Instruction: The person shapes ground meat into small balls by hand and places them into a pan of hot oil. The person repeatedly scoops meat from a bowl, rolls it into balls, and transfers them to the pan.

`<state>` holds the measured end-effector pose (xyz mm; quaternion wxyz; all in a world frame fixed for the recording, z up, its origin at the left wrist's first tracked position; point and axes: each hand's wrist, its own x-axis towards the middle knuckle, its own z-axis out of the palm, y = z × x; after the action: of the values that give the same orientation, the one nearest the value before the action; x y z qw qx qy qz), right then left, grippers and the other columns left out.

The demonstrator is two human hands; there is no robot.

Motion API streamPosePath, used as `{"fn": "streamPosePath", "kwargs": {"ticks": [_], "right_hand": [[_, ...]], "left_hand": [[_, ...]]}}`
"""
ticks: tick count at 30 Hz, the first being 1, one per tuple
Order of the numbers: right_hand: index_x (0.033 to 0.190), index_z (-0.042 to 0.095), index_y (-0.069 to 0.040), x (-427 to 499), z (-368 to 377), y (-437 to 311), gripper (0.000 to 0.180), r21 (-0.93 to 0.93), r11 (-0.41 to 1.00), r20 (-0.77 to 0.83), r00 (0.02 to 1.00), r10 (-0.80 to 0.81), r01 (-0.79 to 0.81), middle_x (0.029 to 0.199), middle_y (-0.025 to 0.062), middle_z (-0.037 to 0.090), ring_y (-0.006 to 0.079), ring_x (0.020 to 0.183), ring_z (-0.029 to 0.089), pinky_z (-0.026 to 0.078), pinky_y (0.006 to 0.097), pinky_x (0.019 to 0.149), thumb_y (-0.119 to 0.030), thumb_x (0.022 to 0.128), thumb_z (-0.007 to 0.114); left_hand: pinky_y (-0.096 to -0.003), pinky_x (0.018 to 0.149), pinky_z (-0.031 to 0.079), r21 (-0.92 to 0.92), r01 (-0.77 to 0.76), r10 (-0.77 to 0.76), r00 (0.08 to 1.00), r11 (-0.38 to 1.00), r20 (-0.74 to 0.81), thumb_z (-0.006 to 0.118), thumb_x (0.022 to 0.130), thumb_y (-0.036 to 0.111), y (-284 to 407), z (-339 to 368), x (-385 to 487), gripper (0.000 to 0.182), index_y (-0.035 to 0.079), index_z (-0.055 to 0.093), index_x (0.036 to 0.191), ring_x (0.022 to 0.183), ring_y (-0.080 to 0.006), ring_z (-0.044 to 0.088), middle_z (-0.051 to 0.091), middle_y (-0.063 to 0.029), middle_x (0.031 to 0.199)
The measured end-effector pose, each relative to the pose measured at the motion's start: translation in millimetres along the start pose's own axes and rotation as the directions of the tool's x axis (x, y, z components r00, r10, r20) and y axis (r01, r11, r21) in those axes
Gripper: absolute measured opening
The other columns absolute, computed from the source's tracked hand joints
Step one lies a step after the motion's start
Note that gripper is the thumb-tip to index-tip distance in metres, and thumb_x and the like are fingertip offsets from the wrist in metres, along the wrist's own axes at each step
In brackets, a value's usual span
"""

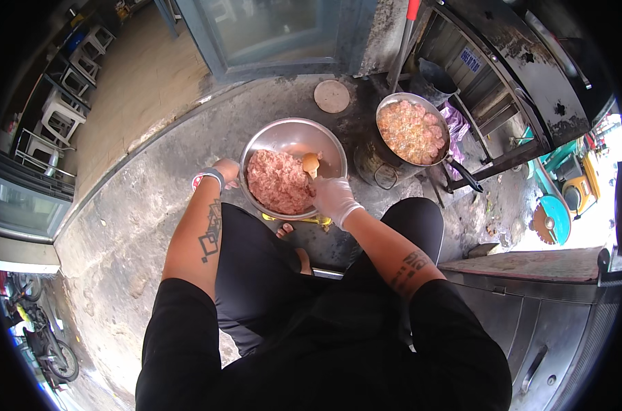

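Observation:
A wide stainless steel bowl (316, 134) stands before me, between and beyond my knees. Raw minced meat (279, 182) fills its left and near side, while bare metal shows at the far right. My right hand (335, 198), in a clear plastic glove, grips a tan spoon (311, 163) whose head rests at the meat's right edge. My left hand (227, 172) is at the bowl's left rim; whether its fingers grip the rim cannot be made out. At the right, a frying pan (419, 162) holds meat patties (411, 131) in bubbling oil.
The pan sits on a sooty round metal stove (366, 165), its black handle (465, 174) pointing near right. A round disc (332, 96) lies on the concrete floor beyond the bowl. Further right are a black bucket (434, 79) and a metal-framed stand (516, 103). A steel cabinet (496, 313) flanks me.

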<state>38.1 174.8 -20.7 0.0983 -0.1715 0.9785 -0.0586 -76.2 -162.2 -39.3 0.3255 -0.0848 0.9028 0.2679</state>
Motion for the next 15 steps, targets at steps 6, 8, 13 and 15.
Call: {"fn": "streamPosePath", "kwargs": {"ticks": [6, 8, 13, 15], "right_hand": [[0.106, 0.069, -0.008, 18, -35, 48, 0.023, -0.024, 0.998, 0.026, 0.998, 0.061, -0.06, 0.092, 0.0169, 0.076, 0.0334, 0.092, 0.075, 0.058, 0.0429, 0.078, -0.018, 0.094, 0.052], [0.107, 0.07, -0.008, 24, -57, 66, 0.024, 0.052, 0.998, 0.057, 0.998, 0.034, -0.037, 0.093, 0.0175, 0.075, 0.0349, 0.092, 0.074, 0.058, 0.0428, 0.079, -0.02, 0.096, 0.053], [0.111, 0.073, -0.008, 25, -72, 65, 0.032, -0.098, 0.994, 0.11, 0.992, 0.06, -0.049, 0.101, 0.0196, 0.075, 0.0366, 0.095, 0.073, 0.059, 0.0447, 0.085, -0.023, 0.097, 0.049], [0.108, 0.073, -0.003, 19, -61, 52, 0.033, -0.223, 0.975, 0.253, 0.967, 0.036, 0.022, 0.101, 0.0186, 0.075, 0.0349, 0.093, 0.074, 0.06, 0.046, 0.081, -0.023, 0.097, 0.049]], "left_hand": [[-0.0375, 0.064, 0.06, 0.037, 0.123, -0.125, 0.991, 0.992, 0.056, 0.053, 0.096, 0.019, 7, 3, 11, 0.034, -0.006, 0.075, 0.094, 0.073, -0.0275, 0.076, 0.076, -0.019, 0.087], [-0.0369, 0.065, 0.061, 0.023, 0.124, -0.124, 0.992, 0.992, 0.013, 0.053, 0.096, 0.019, 12, 3, 10, 0.034, -0.005, 0.076, 0.091, 0.072, -0.027, 0.076, 0.076, -0.0185, 0.084], [-0.0361, 0.066, 0.062, 0.112, 0.11, -0.114, 0.993, 0.988, 0.026, 0.055, 0.095, 0.019, 22, 2, 14, 0.034, -0.006, 0.076, 0.085, 0.07, -0.0262, 0.076, 0.076, -0.0189, 0.079], [-0.0371, 0.063, 0.062, -0.023, 0.188, -0.187, 0.982, 0.982, 0.014, 0.058, 0.094, 0.021, 20, 2, 19, 0.035, -0.01, 0.074, 0.087, 0.069, -0.0288, 0.076, 0.075, -0.0229, 0.082]]}}
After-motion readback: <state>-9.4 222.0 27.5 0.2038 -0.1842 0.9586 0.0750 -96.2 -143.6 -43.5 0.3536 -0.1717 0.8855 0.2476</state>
